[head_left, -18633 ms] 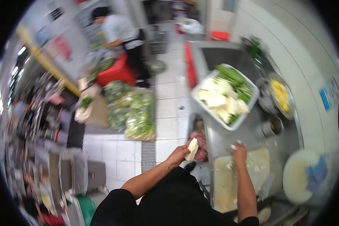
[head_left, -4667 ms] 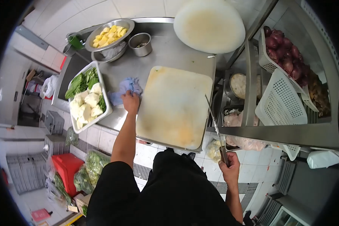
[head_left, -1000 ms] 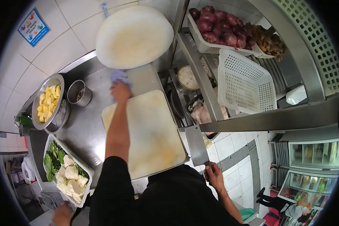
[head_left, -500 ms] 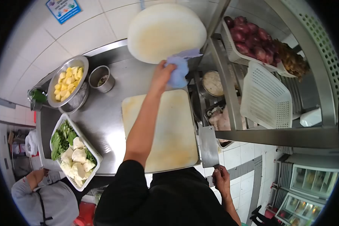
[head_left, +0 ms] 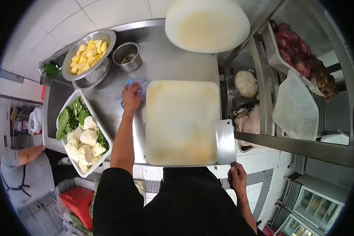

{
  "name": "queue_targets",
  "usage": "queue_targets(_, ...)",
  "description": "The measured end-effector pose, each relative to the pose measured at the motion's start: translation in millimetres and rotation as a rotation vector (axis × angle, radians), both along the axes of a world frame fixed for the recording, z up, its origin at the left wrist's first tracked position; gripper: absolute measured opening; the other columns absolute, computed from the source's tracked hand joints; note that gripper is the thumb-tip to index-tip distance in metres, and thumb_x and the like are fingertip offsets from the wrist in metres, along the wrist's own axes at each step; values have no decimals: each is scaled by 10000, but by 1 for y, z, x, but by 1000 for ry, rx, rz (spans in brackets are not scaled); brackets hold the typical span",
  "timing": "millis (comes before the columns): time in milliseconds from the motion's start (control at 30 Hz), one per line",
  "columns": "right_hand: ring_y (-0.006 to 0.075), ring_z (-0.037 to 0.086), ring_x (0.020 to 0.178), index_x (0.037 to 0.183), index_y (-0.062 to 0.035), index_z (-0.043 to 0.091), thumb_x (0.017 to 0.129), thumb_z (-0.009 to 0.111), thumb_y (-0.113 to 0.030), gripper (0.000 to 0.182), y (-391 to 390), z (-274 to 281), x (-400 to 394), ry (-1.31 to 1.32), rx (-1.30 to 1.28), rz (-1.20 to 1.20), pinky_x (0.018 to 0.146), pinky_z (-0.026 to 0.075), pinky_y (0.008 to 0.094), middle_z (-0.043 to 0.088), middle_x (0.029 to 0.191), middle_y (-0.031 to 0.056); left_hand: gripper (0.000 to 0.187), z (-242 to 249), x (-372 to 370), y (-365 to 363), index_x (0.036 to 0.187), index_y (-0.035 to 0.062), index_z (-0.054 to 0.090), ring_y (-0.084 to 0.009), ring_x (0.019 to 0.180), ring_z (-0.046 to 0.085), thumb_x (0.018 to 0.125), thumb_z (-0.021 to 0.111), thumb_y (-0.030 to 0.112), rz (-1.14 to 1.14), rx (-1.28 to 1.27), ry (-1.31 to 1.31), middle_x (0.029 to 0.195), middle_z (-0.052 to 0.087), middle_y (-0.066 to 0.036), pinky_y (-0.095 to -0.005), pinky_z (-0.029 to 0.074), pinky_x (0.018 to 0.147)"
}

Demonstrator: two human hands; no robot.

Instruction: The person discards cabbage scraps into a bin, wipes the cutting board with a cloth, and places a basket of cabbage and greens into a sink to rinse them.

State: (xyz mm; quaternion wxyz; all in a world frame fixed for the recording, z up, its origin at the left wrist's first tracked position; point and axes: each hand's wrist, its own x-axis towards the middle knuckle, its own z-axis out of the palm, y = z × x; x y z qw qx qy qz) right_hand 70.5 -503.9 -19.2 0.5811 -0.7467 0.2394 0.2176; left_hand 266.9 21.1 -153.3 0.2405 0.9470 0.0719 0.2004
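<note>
My left hand [head_left: 131, 97] presses a crumpled bluish-purple cloth [head_left: 144, 89] onto the steel counter, just left of the square cutting board [head_left: 183, 122]. Parts of the cloth stick out around the fingers. At the board's near right corner, my right hand [head_left: 236, 177] grips the handle of a cleaver [head_left: 225, 143]. Its broad blade points away from me and overlaps the board's right edge. The board's surface is pale with yellowish stains.
Left stand a basket of greens and pale vegetable chunks [head_left: 108, 151], a bowl of yellow chunks [head_left: 69, 73] and a small steel pot [head_left: 128, 63]. A round board [head_left: 208, 25] leans at the back. Right, a metal shelf [head_left: 299, 147] holds onions [head_left: 293, 45]. A person [head_left: 27, 169] stands left.
My left hand has moved the cloth from near the round board to the counter left of the square board. The cleaver stays in my right hand; the view has shifted.
</note>
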Motion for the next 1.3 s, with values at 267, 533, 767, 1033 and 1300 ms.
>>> queue_targets(267,66,452,464,1082,2,519,919,498,-165,234,3,-5,-7,-27,4,-16,404,362,214,525,660,6,77,33,-214,-79,781,53,607,-245,724,545,754,541,79,10,-230,419,836,613,-83,-374,391,691)
queue_targets(533,63,449,468,1083,-8,521,922,505,-181,237,6,1,-17,-101,37,-91,410,364,210,520,658,3,358,121,-116,-105,1162,31,520,-202,963,569,807,476,50,163,-1029,16,1068,575,-103,-294,464,826)
queue_targets(767,62,448,498,1087,12,514,913,521,-173,254,3,27,-40,-183,-23,-186,439,370,209,523,680,8,254,25,32,-235,909,56,611,-310,927,533,676,533,-10,-157,-102,-55,1039,601,-121,-410,401,864)
queue_targets(1033,68,441,468,1130,5,499,932,496,-189,277,9,28,7,-299,38,-15,420,364,206,519,672,21,136,31,-99,-286,759,82,650,-316,837,590,674,553,40,-802,-458,267,835,648,-97,-408,471,750)
queue_targets(1300,267,588,745,1248,-78,504,848,546,-127,405,51,-18,86,-1001,-533,660,654,479,371,567,819,101,189,68,-291,-152,819,59,674,-214,729,597,734,555,179,-412,-730,905,732,631,-91,-345,462,683)
